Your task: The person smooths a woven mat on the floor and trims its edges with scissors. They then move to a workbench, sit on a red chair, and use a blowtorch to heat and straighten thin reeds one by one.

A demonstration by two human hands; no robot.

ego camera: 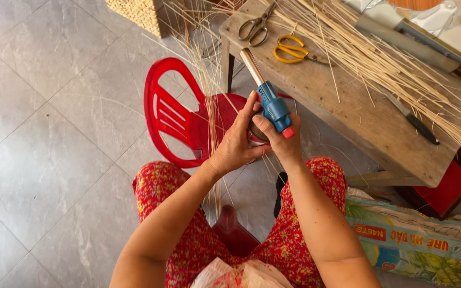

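I have the torch [271, 101] over the red chair [180, 114], beside the counter [358, 114]. Right grip [281, 141] wraps its blue body; left grip [236, 144] clamps the canister beneath. Feels rigid, top-heavy; best held low.

Home craft workshop w/ reed bundle [380, 64], scissors [292, 49], workbench [369, 128].

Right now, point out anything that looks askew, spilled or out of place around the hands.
Thin straw stalks sprawl loose over the wooden bench, and some hang off its edge toward the red plastic chair. A knife lies half under them. The blue torch sits straight in the left hand and right hand.
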